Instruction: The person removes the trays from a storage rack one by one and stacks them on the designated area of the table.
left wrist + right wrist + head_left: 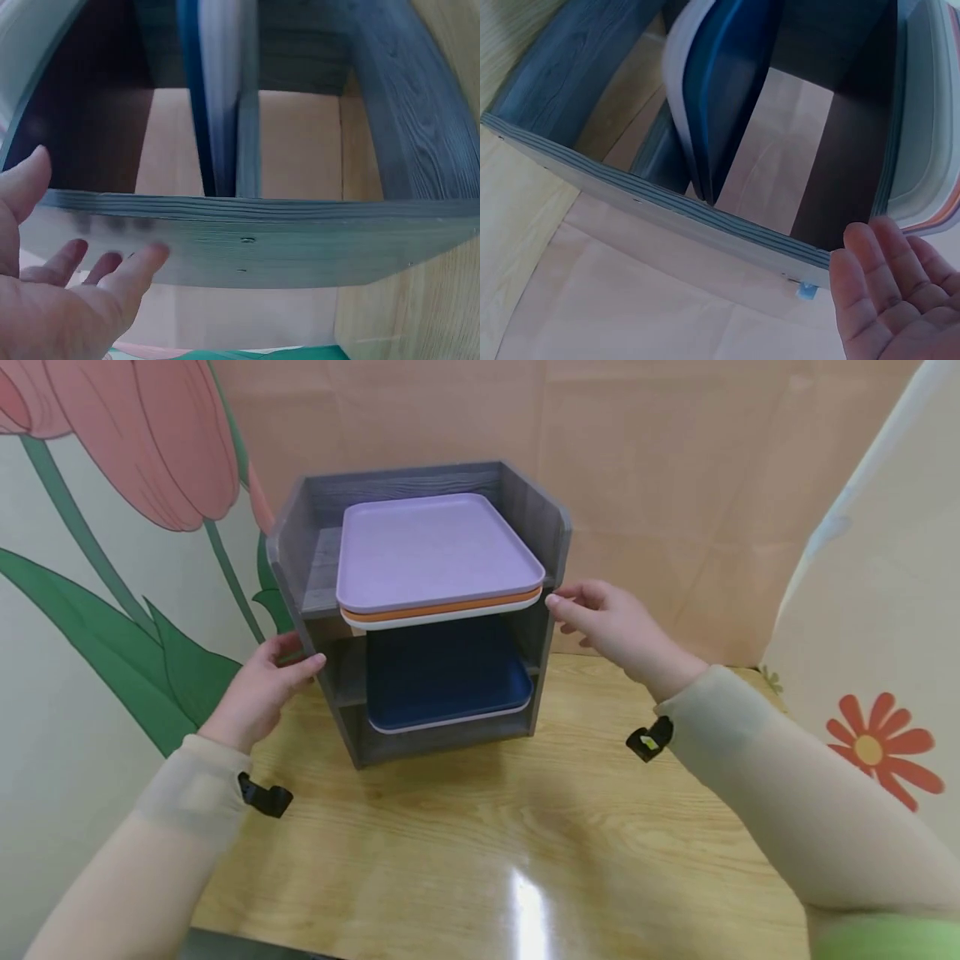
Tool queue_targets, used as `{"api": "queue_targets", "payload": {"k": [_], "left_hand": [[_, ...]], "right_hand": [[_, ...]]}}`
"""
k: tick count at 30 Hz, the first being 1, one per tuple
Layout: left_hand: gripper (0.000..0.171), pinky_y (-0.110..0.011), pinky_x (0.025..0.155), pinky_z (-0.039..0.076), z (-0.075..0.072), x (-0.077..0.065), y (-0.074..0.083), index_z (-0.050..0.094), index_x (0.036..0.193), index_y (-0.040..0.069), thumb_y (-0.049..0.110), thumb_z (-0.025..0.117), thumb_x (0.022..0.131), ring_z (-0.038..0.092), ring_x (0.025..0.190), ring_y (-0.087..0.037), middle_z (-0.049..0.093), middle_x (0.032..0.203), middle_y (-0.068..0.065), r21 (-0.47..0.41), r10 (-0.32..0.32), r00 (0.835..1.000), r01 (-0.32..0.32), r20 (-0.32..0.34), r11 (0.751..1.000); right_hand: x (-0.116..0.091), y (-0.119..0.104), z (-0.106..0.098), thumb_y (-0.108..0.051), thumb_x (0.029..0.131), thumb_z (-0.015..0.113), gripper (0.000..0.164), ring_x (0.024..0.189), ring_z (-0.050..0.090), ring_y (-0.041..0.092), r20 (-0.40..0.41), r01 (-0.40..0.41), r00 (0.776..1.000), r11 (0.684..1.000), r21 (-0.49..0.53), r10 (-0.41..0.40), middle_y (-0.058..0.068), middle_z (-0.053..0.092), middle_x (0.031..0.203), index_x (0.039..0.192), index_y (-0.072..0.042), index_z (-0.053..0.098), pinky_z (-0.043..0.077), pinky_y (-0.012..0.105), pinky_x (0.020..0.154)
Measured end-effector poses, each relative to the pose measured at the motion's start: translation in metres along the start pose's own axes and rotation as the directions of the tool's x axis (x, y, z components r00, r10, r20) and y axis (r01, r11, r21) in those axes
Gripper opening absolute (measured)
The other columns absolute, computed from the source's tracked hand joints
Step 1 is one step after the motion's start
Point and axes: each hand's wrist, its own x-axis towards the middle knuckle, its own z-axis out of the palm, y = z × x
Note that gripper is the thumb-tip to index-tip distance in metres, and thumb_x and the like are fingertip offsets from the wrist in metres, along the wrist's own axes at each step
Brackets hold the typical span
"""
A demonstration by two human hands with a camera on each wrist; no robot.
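A grey wood-grain shelf unit [330,531] stands on the table. Its top level bears a stack with a lavender tray [438,556] uppermost, an orange tray [450,607] under it and a white tray [442,620] lowest. A navy tray [446,681] lies over a pale tray [450,720] on the middle level. My left hand [264,692] is at the unit's left side, thumb near the front edge, the other fingers along the outer face. On the opposite side, my right hand [611,625] has its fingertips close to the right panel, beside the stack's front corner.
The wooden table [420,843] extends in front of the unit. Peach-coloured sheeting [675,510] hangs behind it. Close on the left is a wall panel [75,718] painted with tulips; another panel with a red flower [870,750] stands at the right.
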Motion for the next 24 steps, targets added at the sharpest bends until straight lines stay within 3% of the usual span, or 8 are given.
{"api": "queue_targets", "payload": {"k": [4,10,16,20,24], "left_hand": [[0.085,-0.047,0.112,0.028,-0.004,0.003,0.003,0.001,0.154,0.006,0.028,0.059,0.097,0.029,0.137,-0.032,0.006,0.159,-0.012,-0.067,-0.057,0.996,0.062,0.071,0.996],[0.079,-0.049,0.111,0.03,-0.011,0.009,0.003,0.001,0.155,0.01,0.019,0.056,0.099,0.023,0.139,-0.029,0.009,0.158,-0.014,-0.137,-0.087,0.986,0.107,0.146,0.985],[0.083,-0.048,0.11,0.031,-0.013,0.012,0.002,-0.005,0.155,0.011,0.018,0.056,0.099,0.021,0.142,-0.03,0.003,0.159,-0.015,-0.126,-0.118,0.98,0.139,0.159,0.982],[0.083,-0.047,0.11,0.032,-0.01,0.013,0.003,-0.01,0.154,0.009,0.017,0.054,0.1,0.019,0.143,-0.03,-0.002,0.159,-0.016,-0.114,-0.119,0.982,0.136,0.15,0.984],[0.081,-0.046,0.109,0.033,-0.007,0.014,0.004,-0.009,0.153,0.008,0.016,0.052,0.101,0.018,0.143,-0.03,-0.002,0.159,-0.017,-0.107,-0.114,0.984,0.129,0.138,0.986]], "right_hand": [[0.003,-0.006,-0.003,-0.051,0.095,0.053,0.058,0.109,0.055,0.028,0.016,-0.014,1.0,1.0,0.013,0.014,0.015,0.056,0.122,0.129,-0.005,0.051,0.046,0.046,0.092],[0.011,-0.021,-0.008,-0.055,0.095,0.05,0.061,0.11,0.055,0.028,0.049,-0.085,0.995,0.996,0.02,0.084,0.018,0.054,0.124,0.13,-0.005,0.049,0.048,0.045,0.09],[0.024,-0.042,-0.007,-0.057,0.093,0.051,0.063,0.109,0.054,0.03,0.064,-0.154,0.986,0.988,-0.016,0.155,0.016,0.054,0.121,0.129,-0.006,0.054,0.05,0.04,0.081],[0.029,-0.049,-0.001,-0.055,0.091,0.057,0.058,0.093,0.058,0.024,0.03,-0.159,0.986,0.985,-0.068,0.161,0.012,0.057,0.106,0.119,-0.005,0.062,0.053,0.033,0.067],[0.034,-0.05,0.003,-0.041,0.092,0.06,0.043,0.073,0.052,0.017,-0.039,-0.154,0.988,0.985,-0.072,0.151,0.004,0.056,0.079,0.113,-0.004,0.065,0.046,0.027,0.057]]}}
